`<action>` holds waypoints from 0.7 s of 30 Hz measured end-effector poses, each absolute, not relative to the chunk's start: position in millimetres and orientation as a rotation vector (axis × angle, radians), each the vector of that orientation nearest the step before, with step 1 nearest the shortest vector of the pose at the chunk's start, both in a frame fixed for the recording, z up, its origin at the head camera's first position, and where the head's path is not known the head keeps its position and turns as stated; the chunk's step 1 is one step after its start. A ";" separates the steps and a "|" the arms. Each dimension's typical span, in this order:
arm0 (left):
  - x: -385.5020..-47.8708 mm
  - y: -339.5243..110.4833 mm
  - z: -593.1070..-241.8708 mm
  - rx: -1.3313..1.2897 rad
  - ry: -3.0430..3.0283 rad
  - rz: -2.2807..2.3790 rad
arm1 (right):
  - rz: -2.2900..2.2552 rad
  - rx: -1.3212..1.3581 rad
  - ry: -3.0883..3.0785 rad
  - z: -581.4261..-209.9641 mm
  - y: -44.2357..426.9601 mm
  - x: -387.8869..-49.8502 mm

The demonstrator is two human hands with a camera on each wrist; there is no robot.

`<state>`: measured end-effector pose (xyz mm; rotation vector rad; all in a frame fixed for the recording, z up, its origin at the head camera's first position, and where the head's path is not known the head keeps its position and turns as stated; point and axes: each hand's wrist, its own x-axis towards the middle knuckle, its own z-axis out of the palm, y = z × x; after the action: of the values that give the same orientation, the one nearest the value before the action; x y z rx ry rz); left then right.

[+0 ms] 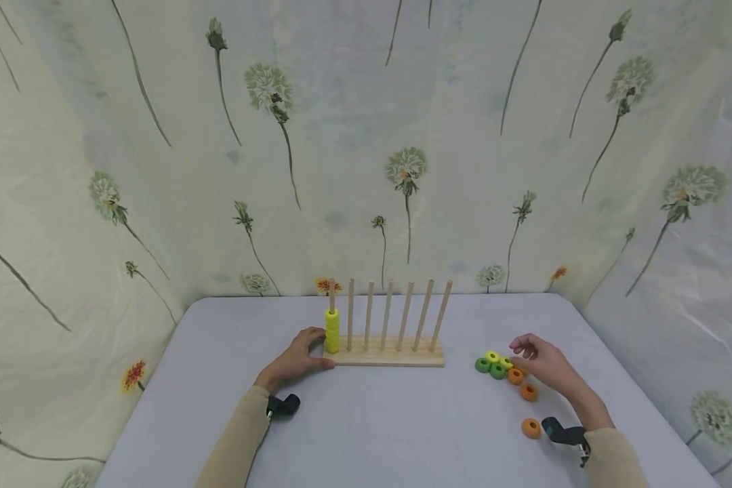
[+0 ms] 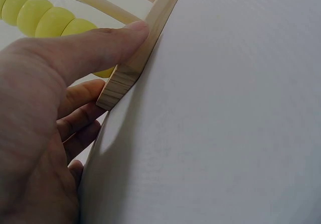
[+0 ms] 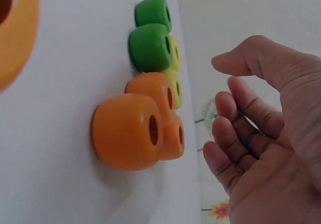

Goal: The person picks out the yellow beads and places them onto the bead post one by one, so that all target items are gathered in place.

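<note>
A wooden peg stand [image 1: 390,354] carries a row of several upright rods, and the leftmost rod bears a stack of yellow beads [image 1: 332,332]. My left hand [image 1: 294,360] grips the left end of its base, thumb on the front side and fingers around the back, as the left wrist view also shows. My right hand [image 1: 544,364] hovers by the loose beads with fingers loosely bent and nothing held. Near it lie green beads [image 3: 150,47], yellow beads [image 1: 492,356] and orange beads [image 3: 128,131], their holes visible. One orange bead [image 1: 531,428] lies apart, closer to the front.
Everything stands on a table with a pale cloth [image 1: 402,427]. Behind and at both sides hangs a curtain [image 1: 341,169] printed with dandelions. Each wrist wears a black camera mount, the left mount [image 1: 284,405] being close to the tabletop.
</note>
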<state>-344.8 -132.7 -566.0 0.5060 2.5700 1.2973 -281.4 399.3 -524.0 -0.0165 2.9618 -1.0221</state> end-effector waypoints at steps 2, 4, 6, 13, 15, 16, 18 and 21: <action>-345.1 -132.9 -565.8 0.497 2.571 1.297 | -1.022 -0.007 2.939 -525.9 398.5 -281.0; -345.6 -133.0 -565.5 0.497 2.574 1.295 | -1.011 -0.006 2.936 -527.5 397.4 -280.9; -346.3 -133.2 -566.1 0.501 2.578 1.296 | -1.002 -0.006 2.935 -529.4 396.7 -281.4; -346.3 -133.2 -567.5 0.500 2.578 1.289 | -0.987 0.013 2.908 -530.3 395.4 -281.6; -346.6 -133.2 -568.0 0.507 2.579 1.288 | -0.987 0.019 2.904 -530.5 395.8 -282.3; -346.8 -133.3 -568.4 0.511 2.580 1.289 | -0.987 0.020 2.900 -530.9 396.0 -282.7; -347.0 -133.5 -569.0 0.520 2.579 1.293 | -0.985 0.024 2.894 -531.6 396.8 -283.8; -347.3 -133.5 -569.4 0.530 2.576 1.301 | -0.973 0.043 2.885 -532.8 397.3 -286.2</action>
<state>-347.3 -133.5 -569.4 0.5299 2.5761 1.3008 -286.2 397.3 -532.8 0.0430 2.8848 -0.9731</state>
